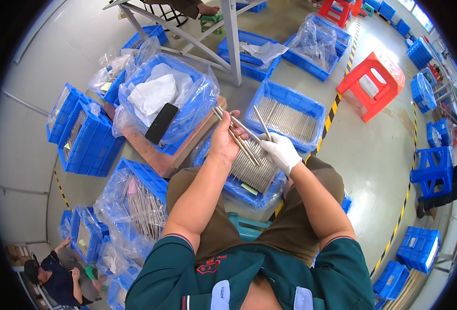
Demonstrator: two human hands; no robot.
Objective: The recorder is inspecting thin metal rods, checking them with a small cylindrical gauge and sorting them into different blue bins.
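Observation:
My bare left hand point(226, 138) is closed around several thin metal rods point(247, 151), which slant down to the right past the palm. In a white glove, my right hand point(280, 151) grips a metal rod point(261, 121) that points up and left. Another rod point(244, 127) runs between the two hands. Below them sits a blue crate with a plastic liner point(270, 199), where rows of similar rods point(254, 173) lie side by side. Just beyond the right hand, a second blue crate point(319, 111) holds a neat layer of rods point(285, 118).
To the left, a lined blue crate point(135, 85) with white cloth and a black phone point(162, 123) stands on a wooden board point(153, 155). A crate of loose rods point(145, 204) is at lower left. A red stool point(376, 82) stands at right. Another person point(58, 276) sits at lower left.

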